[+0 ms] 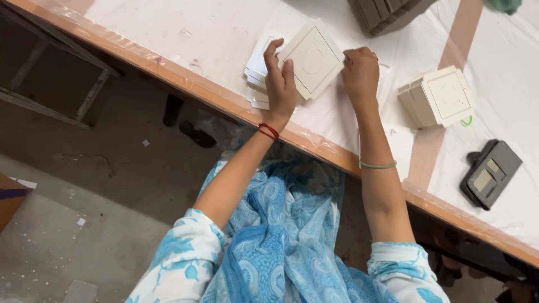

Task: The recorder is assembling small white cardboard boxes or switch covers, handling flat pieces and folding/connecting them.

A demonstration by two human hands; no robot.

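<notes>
My left hand [279,84] grips the near corner of a cream square switch plate [312,58], tilted above the white-covered table [185,33]. My right hand [360,70] is closed in a fist at the plate's right edge, touching it; what its fingers pinch is hidden. Under the plate and my left hand lies a loose pile of white square plates [257,72]. A red thread band is on my left wrist and a green bangle on my right forearm.
A stack of cream switch plates [439,97] stands to the right, a green loop beside it. A dark grey device [490,173] lies further right. Dark stacked parts [384,12] sit at the far edge. The table's orange front edge [314,146] runs diagonally.
</notes>
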